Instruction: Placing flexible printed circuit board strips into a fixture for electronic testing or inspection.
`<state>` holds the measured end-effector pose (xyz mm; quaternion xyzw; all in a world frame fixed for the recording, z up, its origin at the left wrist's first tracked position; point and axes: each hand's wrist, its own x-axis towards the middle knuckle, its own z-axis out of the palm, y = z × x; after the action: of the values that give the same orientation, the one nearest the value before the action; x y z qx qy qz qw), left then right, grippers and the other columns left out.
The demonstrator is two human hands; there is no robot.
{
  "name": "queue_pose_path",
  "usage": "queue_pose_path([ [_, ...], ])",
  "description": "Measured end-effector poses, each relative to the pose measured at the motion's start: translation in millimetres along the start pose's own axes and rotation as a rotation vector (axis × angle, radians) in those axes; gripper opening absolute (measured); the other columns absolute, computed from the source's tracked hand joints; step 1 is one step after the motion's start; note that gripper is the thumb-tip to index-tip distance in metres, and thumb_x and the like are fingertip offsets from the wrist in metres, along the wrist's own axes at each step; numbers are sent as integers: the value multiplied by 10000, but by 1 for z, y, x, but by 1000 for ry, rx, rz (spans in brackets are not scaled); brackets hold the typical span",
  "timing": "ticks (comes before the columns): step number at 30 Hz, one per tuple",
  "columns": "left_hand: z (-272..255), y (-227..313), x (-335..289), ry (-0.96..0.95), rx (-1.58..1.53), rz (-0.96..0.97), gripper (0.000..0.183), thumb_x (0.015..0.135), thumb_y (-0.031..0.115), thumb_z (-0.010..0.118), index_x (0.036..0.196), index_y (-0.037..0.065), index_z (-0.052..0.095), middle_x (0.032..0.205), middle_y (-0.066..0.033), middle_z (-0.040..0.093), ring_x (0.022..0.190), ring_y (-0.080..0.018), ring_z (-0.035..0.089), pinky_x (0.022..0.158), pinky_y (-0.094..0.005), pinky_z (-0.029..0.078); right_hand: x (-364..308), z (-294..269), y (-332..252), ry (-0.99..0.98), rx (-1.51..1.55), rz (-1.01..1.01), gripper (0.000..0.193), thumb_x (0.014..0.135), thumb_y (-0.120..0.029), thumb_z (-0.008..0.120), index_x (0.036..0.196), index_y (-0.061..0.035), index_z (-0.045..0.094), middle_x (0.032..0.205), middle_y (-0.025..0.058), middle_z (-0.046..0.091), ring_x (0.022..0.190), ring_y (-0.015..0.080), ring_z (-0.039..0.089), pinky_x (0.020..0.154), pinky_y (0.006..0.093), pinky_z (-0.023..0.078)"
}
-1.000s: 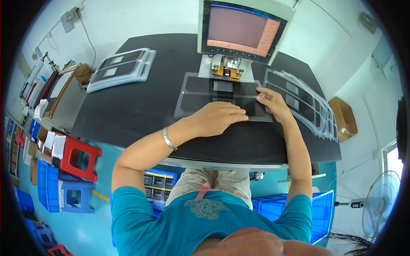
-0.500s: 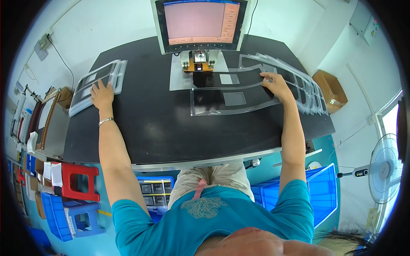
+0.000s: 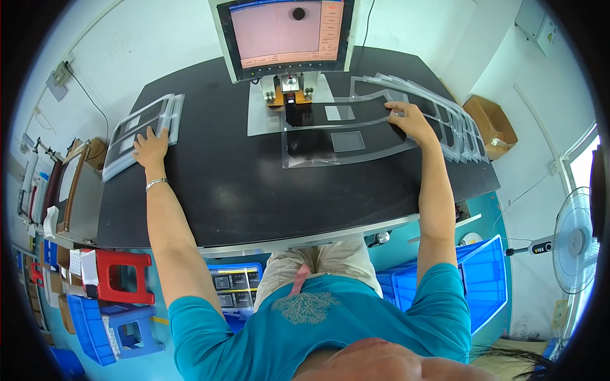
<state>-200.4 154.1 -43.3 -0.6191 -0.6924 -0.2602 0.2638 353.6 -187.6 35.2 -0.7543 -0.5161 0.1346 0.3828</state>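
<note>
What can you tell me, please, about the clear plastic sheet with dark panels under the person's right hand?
The clear, glossy plastic sheet with dark panels lies flat on the black worktable, in front of the small machine below the monitor. It holds long dark panels and two pale rectangular windows. The right hand rests on its right end, fingers spread flat. Its far edge reaches the machine's base; a stack of similar sheets lies at its right.

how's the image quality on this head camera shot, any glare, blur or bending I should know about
Head view: sharp in the middle, both hands crisp, left hand on the left stack of panels, right hand on the clear sheet; strong fisheye bending of the black table edge; dark vignette at the corners; pale reflections on the plastic sheets; monitor bright but readable.
</note>
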Motion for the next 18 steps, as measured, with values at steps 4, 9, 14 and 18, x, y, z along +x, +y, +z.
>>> queue_pose_path([
  [4, -20, 17, 8, -202, -22, 70, 580, 909, 570, 509, 1276, 132, 609, 1216, -178, 624, 1128, -365, 594, 892, -517, 498, -2, -7, 7, -39, 1, 56, 434, 806, -84, 660, 1225, 29, 645, 1016, 101, 630, 988, 203, 583, 908, 310, 457],
  [9, -31, 16, 9, -262, -13, 87, 529, 929, 573, 482, 1105, 116, 682, 1036, -168, 695, 1013, -367, 652, 807, -489, 540, -2, -8, 4, -33, -17, 32, 429, 812, -77, 651, 1229, 25, 645, 991, 94, 622, 993, 207, 587, 919, 306, 450],
  [14, -37, 17, 13, -260, -50, 71, 490, 990, 524, 399, 1124, 144, 680, 1037, -148, 705, 982, -381, 661, 794, -499, 539, 0, -6, 9, -25, 28, 38, 428, 817, -77, 651, 1233, 22, 643, 997, 97, 624, 997, 208, 587, 926, 302, 448],
  [18, -40, 7, 17, -226, -117, 6, 415, 1014, 441, 399, 1088, 144, 679, 948, -168, 720, 917, -373, 687, 754, -494, 541, 0, -5, 6, -33, -17, 22, 429, 819, -74, 648, 1238, 17, 640, 1057, 117, 645, 991, 211, 590, 921, 305, 454],
])
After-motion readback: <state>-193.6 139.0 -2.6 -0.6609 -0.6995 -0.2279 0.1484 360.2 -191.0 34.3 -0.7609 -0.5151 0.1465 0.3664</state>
